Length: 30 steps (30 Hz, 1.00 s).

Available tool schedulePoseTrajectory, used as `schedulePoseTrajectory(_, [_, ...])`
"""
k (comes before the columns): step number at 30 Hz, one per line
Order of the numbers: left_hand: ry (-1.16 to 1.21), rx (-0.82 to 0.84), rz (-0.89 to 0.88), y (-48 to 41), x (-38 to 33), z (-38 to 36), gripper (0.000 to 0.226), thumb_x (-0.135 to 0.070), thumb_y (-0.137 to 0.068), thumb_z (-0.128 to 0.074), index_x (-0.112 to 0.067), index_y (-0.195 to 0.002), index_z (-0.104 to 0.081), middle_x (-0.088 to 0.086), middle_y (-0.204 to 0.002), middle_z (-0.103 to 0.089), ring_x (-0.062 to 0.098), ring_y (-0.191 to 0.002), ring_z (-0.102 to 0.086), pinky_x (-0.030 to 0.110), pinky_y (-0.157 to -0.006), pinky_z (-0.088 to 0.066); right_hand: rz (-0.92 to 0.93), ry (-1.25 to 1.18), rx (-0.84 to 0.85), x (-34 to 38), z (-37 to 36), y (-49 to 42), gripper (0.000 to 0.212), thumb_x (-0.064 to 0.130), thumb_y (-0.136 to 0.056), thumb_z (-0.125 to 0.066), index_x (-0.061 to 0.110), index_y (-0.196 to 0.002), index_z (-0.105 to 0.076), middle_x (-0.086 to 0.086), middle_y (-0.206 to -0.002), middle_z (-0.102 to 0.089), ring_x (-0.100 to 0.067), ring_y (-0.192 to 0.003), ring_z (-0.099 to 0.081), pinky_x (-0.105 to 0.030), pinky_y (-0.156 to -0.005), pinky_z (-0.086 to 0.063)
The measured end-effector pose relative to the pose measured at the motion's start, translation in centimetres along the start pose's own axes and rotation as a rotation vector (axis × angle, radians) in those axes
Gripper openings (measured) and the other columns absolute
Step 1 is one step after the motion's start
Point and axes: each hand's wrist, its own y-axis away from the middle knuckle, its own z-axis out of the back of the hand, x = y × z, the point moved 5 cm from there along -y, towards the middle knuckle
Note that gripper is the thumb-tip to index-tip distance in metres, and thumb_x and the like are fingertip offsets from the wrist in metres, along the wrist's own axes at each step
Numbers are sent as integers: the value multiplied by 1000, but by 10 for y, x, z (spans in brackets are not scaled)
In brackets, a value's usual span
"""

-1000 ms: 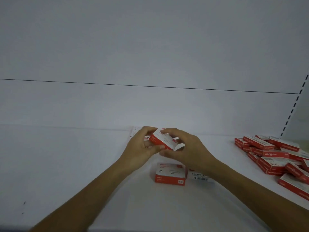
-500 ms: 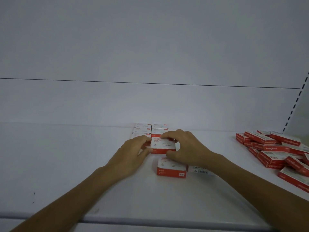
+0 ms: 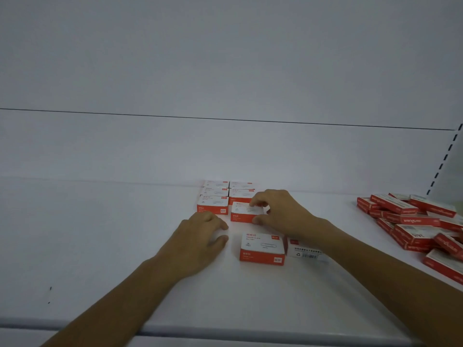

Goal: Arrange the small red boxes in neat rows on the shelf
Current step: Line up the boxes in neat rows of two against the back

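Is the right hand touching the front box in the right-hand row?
Touching. The head view shows the right hand pinching the front box: fingertips curl onto its white top, and the thumb presses its red front face.

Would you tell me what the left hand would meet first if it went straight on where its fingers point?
Probably the small red box pinched by the right hand: the left hand points forward and right toward its near corner. Depth is unclear; the left column's front box lies close by.

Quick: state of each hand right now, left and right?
Left hand: open, loosely curled, holding nothing.
Right hand: pinching a small red box on the shelf.
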Motion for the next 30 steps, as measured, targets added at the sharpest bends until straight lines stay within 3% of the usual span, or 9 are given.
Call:
schedulePoseTrajectory(7, [-8, -7, -12, -1, 1, -1, 34, -41, -94, -38, -26, -123, -50, -12, -125, -48, 6, -117, -40, 22, -98, -32, -35, 135, -74, -1, -10, -15, 40, 30, -88, -58, 22, -126, -52, -5, -126, -43, -19, -114, -46, -26, -93, -38])
schedulePoseTrajectory(14, [67, 14, 38, 1, -1, 0, 41, -51, -90, -37, -26, -119, -53, -14, -119, -47, 5, -114, -41, 26, -99, -33, -15, 242, -44, 6, -9, -20, 41, 30, -89, -55, 15, -126, -47, -8, -124, -45, -22, -104, -51, -27, -82, -41])
schedulePoseTrajectory(18, [110, 26, 22, 4, -1, -2, 40, -51, -89, -42, -28, -121, -51, -16, -123, -45, 2, -116, -39, 23, -99, -32, -9, 175, -40, 5, -1, -7, 45, 37, -89, -53, 15, -127, -44, -5, -123, -51, -19, -104, -51, -31, -87, -45])
schedulePoseTrajectory(22, [245, 27, -18, 8, -13, 2, 53, -63, -80, -41, -38, -127, -43, -24, -124, -41, -3, -114, -37, 21, -99, -31, 82, 14, -47, 5, 14, 25, 34, 41, -92, -46, 14, -104, -62, 1, -103, -64, -15, -88, -58, -27, -79, -50])
schedulePoseTrajectory(25, [325, 59, -37, 8, -25, -1, 67, -71, -72, -41, -46, -133, -30, -29, -121, -40, -5, -112, -39, 21, -95, -35, 16, -163, 113, 6, 15, 53, 47, 63, -83, -39, 24, -85, -66, 12, -83, -67, -8, -73, -63, -21, -66, -49])
schedulePoseTrajectory(28, [220, 77, -83, 8, -29, -6, 61, -63, -77, -51, -38, -131, -38, -27, -117, -42, -5, -104, -38, 15, -88, -31, 23, -108, 193, 6, 12, 69, 68, 79, -60, -39, 32, -104, -62, 24, -89, -59, 7, -78, -56, -7, -64, -41])
schedulePoseTrajectory(30, [186, 53, -108, 7, -28, -6, 52, -56, -79, -57, -33, -125, -46, -22, -118, -50, -5, -99, -42, 11, -84, -34, 90, -37, 148, 5, 10, 72, 64, 69, -65, -58, 31, -117, -56, 22, -99, -55, 10, -82, -49, -4, -66, -36])
